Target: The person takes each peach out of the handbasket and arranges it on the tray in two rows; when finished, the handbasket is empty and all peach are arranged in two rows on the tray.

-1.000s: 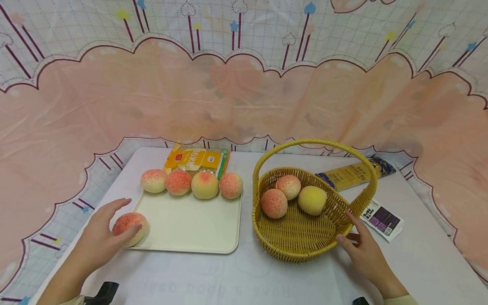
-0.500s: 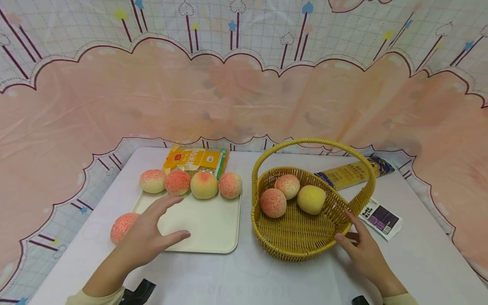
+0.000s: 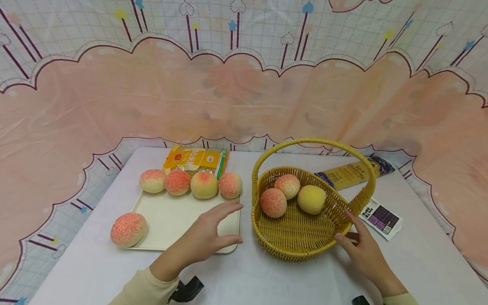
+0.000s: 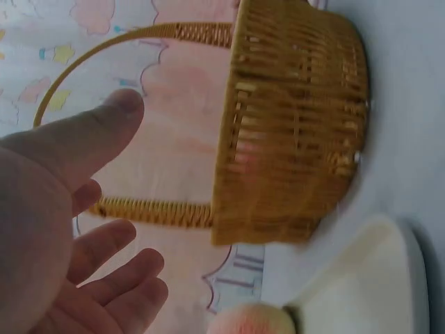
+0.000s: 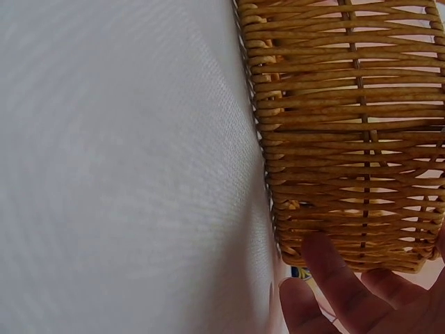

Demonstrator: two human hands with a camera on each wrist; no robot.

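Observation:
My left hand (image 3: 206, 231) hangs over the right front part of the cream tray (image 3: 175, 228), thumb and fingers spread apart with nothing between them. Its fingertips point at the yellow wicker basket (image 3: 293, 254), which also shows beyond the hand (image 4: 42, 229) in the left wrist view. Two pinkish peaches (image 3: 273, 203) and a yellow one (image 3: 311, 200) lie in the basket. My right hand (image 3: 362, 250) holds the basket's right side near the handle base, index finger and thumb at the rim. In the right wrist view, its other fingers (image 5: 341, 278) lie against the woven outer wall.
A pink peach (image 3: 128, 230) sits at the tray's front left corner. Several peaches (image 3: 205, 185) line its back edge, before an orange food packet (image 3: 196, 159). Behind the basket lies a long yellow packet (image 3: 347, 175); a small white-and-purple packet (image 3: 381, 219) lies right of it.
My left hand has left the peach at the tray's front left corner and moved right across the tray toward the basket. My right hand stays at the basket.

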